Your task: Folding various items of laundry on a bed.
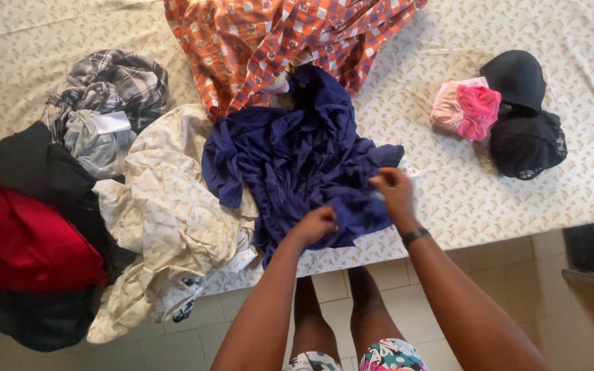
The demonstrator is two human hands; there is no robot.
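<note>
**Both hands on a crumpled blue garment at the bed's edge**

A crumpled dark-blue soft fabric garment [297,165] lies in the middle of a bed covered by a cream patterned sheet [572,137], near its front edge. The left hand [314,225] rests on the garment's lower edge with its fingers curled together into the cloth. The right hand [394,189], with a dark band at the wrist, grips the garment's right side; its fingers are closed on a fold.

Above the garment, touching it, spreads an orange checked cloth [269,41]. Just to the left lies a cream printed fabric [173,213], then a grey plaid shirt [108,96], a red garment [25,240] and a black one [29,165]. Well apart to the right sit a pink underwear piece [467,108] and two black pieces [524,117].
</note>
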